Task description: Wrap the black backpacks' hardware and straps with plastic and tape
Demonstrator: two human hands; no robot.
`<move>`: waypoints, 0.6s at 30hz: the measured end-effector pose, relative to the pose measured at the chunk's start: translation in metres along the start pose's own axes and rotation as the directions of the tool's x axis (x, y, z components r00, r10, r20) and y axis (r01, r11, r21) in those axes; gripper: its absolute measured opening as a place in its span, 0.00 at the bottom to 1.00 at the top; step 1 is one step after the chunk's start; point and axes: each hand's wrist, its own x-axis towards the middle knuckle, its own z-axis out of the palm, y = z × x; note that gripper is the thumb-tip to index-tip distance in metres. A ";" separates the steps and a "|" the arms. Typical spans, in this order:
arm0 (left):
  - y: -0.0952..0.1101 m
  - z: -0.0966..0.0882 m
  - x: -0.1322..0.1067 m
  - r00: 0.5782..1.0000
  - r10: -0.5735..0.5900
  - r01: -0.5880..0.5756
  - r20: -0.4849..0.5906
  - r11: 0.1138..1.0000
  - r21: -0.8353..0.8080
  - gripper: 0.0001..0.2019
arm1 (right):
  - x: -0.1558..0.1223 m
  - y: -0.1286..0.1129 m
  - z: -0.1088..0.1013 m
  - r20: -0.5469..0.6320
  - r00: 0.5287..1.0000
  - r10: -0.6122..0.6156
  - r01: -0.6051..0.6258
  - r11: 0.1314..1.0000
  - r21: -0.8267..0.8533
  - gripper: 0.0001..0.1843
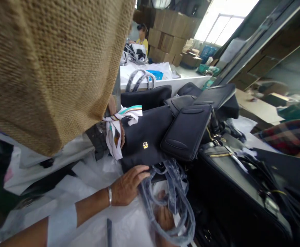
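A black handbag with a small gold emblem lies in front of me. Its handles are wrapped in clear plastic and loop down towards me. My left hand, with a silver bracelet on the wrist, rests at the bag's near edge beside the handles, its fingers stretched out. Behind the handle loops is my right hand, partly covered by them and blurred; its fingers do not show clearly enough to tell what they hold. White paper sheets lie under and beside my left hand.
Burlap cloth hangs close at upper left, with striped fabric strips tied below it. Black pouches and another black bag are piled at right. A plaid sleeve shows at the right edge. Cardboard boxes stand behind.
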 end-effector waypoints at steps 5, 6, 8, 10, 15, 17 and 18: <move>-0.015 -0.024 -0.038 0.929 -0.317 0.328 -0.189 0.944 0.025 0.23 | -0.029 -0.007 0.000 -0.030 0.998 0.050 -0.050 0.999 -0.012 0.26; -0.018 -0.024 -0.045 0.933 -0.316 0.331 -0.171 0.941 0.065 0.22 | -0.035 -0.013 -0.005 -0.012 0.998 0.061 -0.061 0.998 -0.007 0.28; -0.020 -0.023 -0.060 0.940 -0.310 0.330 -0.142 0.933 0.145 0.22 | -0.048 -0.029 -0.018 0.074 0.993 0.096 -0.098 0.995 0.013 0.29; -0.022 -0.023 -0.073 0.929 -0.348 0.368 -0.128 0.906 0.209 0.24 | -0.065 -0.048 -0.034 0.186 0.972 0.144 -0.153 0.988 0.035 0.26; -0.027 -0.031 -0.078 0.891 -0.441 0.396 0.104 0.869 0.295 0.23 | -0.096 -0.091 -0.055 0.278 0.943 0.184 -0.201 0.979 0.033 0.21; -0.028 -0.033 -0.073 0.880 -0.444 0.388 0.167 0.876 0.287 0.21 | -0.097 -0.107 -0.050 0.291 0.945 0.151 -0.147 0.988 -0.038 0.22; -0.027 -0.033 -0.071 0.870 -0.452 0.390 0.199 0.875 0.286 0.20 | -0.096 -0.114 -0.045 0.319 0.939 0.131 -0.106 0.990 -0.095 0.22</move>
